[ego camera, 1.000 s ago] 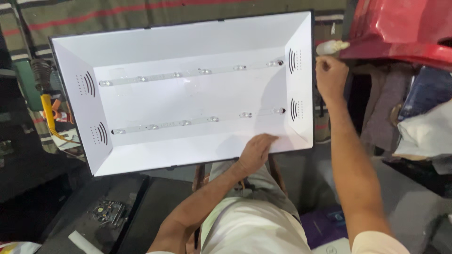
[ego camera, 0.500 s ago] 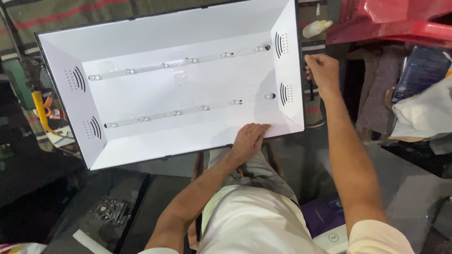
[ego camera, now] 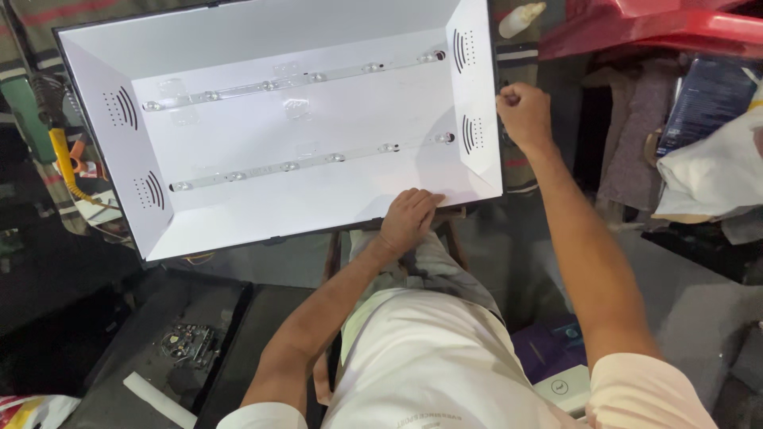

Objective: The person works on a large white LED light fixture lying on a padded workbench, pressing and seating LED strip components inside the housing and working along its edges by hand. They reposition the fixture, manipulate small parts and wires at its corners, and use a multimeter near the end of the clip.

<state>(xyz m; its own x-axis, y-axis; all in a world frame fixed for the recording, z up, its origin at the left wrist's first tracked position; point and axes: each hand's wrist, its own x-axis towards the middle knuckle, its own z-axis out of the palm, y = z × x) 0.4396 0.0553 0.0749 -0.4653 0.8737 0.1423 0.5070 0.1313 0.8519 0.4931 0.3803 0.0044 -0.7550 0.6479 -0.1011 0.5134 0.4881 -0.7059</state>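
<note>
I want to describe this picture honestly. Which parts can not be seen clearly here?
- Head view: the right hand is a closed fist at the white panel's right edge; anything in it is hidden by the fingers.
- The panel's top edge is cut off by the frame.
- The circuit board on the dark surface is too small for details.
- The left hand covers part of the panel's lower rim.

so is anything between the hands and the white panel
Nothing visible: the left hand lies flat on the white panel's near edge, and the right hand is closed at its right edge, though whether it grips is unclear.
</note>
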